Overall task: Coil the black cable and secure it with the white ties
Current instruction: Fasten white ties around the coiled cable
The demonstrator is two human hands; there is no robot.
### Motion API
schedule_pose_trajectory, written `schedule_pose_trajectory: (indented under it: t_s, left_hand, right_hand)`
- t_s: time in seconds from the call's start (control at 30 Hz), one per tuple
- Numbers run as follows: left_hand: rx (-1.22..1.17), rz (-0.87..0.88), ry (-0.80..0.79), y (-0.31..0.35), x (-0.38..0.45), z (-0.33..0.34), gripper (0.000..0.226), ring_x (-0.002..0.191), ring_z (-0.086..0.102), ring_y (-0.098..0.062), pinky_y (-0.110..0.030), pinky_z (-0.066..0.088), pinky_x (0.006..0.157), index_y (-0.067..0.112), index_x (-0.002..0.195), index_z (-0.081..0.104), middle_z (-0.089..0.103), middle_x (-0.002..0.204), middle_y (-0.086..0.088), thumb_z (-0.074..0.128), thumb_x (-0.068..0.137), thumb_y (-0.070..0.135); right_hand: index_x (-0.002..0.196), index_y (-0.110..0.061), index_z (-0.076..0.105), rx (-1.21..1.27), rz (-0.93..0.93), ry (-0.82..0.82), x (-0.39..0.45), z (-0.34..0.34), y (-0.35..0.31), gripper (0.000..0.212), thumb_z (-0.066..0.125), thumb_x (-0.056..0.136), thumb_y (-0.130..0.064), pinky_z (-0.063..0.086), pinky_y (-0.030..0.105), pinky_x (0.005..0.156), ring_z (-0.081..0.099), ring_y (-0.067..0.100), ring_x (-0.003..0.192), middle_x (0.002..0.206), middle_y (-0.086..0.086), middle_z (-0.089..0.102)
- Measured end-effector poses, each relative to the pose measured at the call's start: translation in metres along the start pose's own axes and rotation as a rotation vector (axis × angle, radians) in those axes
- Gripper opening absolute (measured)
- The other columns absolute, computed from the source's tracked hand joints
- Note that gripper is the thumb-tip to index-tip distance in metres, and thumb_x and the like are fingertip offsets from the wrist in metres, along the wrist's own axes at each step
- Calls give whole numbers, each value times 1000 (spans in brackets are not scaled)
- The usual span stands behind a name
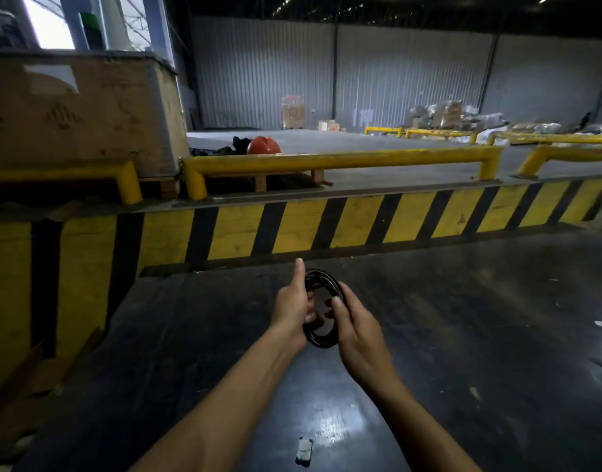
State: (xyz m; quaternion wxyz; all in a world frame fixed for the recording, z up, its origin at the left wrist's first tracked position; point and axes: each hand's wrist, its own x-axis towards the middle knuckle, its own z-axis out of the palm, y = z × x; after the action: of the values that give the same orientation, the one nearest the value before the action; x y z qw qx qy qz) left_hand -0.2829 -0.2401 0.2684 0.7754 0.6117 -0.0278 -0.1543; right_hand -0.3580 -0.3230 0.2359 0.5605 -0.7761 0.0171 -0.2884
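Note:
The black cable (321, 282) is wound into a small oval coil, held upright between both hands above a dark glossy surface (463, 318). My left hand (293, 306) grips the coil's left side with the thumb pointing up. My right hand (355, 327) holds the right side, with its thumb laid over the loops. Fingers hide the middle of the coil. A small pale grey-white object (304, 452), possibly the ties, lies on the surface near the bottom edge of the view.
A yellow-and-black striped kerb (327, 223) runs across just beyond the surface. Yellow guard rails (344, 160) stand behind it. A large cardboard box (82, 114) sits at the left, with an orange round object (263, 146) beside it. Wrapped goods are piled at the far right.

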Motion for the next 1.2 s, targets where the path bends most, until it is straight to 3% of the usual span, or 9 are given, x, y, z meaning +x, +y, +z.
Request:
schedule_pose_trajectory:
  t_s: [0.2, 0.33, 0.47, 0.6, 0.8, 0.9, 0.97, 1.1, 1.2]
  left_hand:
    - [231, -158, 33, -52, 16, -13, 51, 59, 62, -18, -29, 50, 59, 13, 70, 66, 66, 51, 0, 41, 93, 50]
    - [480, -6, 70, -90, 14, -41, 46, 69, 61, -17, -31, 47, 63, 10, 83, 62, 65, 75, -5, 42, 93, 51]
    - [826, 21, 184, -128, -10, -69, 67, 60, 61, -19, -28, 44, 57, 4, 73, 62, 63, 64, -8, 49, 78, 69]
    - [777, -21, 334, -156, -23, -92, 59, 65, 64, -31, -34, 47, 57, 0, 76, 62, 65, 69, -16, 55, 82, 59]
    - [761, 33, 474, -168, -22, -102, 27, 70, 66, -20, -36, 51, 62, 13, 72, 67, 70, 71, -7, 57, 89, 32]
    - [719, 32, 507, -165, -20, -110, 32, 62, 63, -18, -37, 50, 60, 8, 68, 69, 69, 69, -13, 61, 86, 33]
    - [732, 24, 521, -165, -19, -121, 35, 59, 58, -15, -34, 46, 56, 6, 65, 69, 69, 69, -16, 65, 84, 36]
    - [777, -8, 550, -167, -18, -140, 33, 55, 54, -10, -20, 39, 51, 7, 65, 70, 67, 62, -11, 70, 80, 36]
    - [824, -4, 524, -171, -15, -142, 28, 49, 51, -4, -10, 35, 44, 11, 60, 69, 59, 52, 3, 73, 78, 31]
  right_hand:
    - [124, -11, 57, -314, -55, -90, 1, -12, 50, 36, 44, 92, 0, 43, 16, 79, 60, 17, 95, 108, 10, 66]
    - [120, -9, 58, -333, 11, -358, -16, 0, 86, 38, 43, 88, 4, 38, 10, 71, 59, 19, 90, 104, 10, 65]
    - [118, -11, 59, -259, 34, -577, -41, 25, 103, 35, 41, 91, 1, 43, 16, 68, 59, 17, 82, 96, 8, 66]
    - [121, -6, 57, -213, 43, -720, -54, 46, 112, 31, 40, 95, -3, 37, 19, 66, 60, 21, 87, 101, 16, 67]
    - [129, -11, 53, -151, 79, -813, -55, 65, 129, 35, 43, 96, -6, 36, 5, 65, 57, 13, 89, 107, 7, 65]
    - [129, -15, 53, -66, 124, -922, -47, 66, 139, 32, 49, 97, -18, 46, 15, 76, 58, 10, 85, 103, 4, 67]
    - [129, -13, 53, -18, 240, -926, -39, 63, 151, 37, 51, 96, -28, 49, 23, 80, 61, 9, 88, 104, 6, 68]
    - [121, -6, 59, -192, 328, -683, -29, 51, 197, 33, 60, 91, -20, 40, 7, 62, 60, 11, 83, 105, 9, 68]
    - [126, -8, 55, -426, 389, -743, -44, 47, 236, 40, 63, 89, -20, 40, 16, 75, 61, 24, 98, 118, 19, 61]
